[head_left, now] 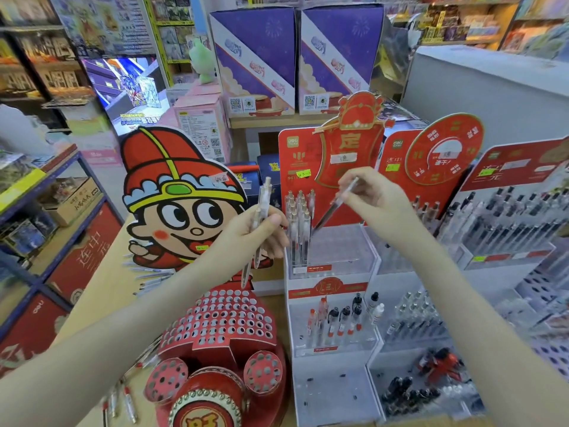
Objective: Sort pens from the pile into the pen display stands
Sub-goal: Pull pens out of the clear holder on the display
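Placement is underway: the right hand (368, 192) is pinching 1 dark-tipped pen (334, 204), tip angling toward 7 o'clock over the upper tier of the white display stand (332, 269). The left hand (261, 234) is gripping 2 clear pens (257, 238). Next, I judge, the tip needs lining up with a free slot beside the standing pens (300, 223).

surface: light wooden table (101, 291) | left edge: loose pens (151, 277) lying flat | front left: more pens (127, 402) | middle: red cartoon stand (215, 328) full of holes | right: white tiered pen stand (332, 303) standing just beside more stands (505, 229) with dark pens
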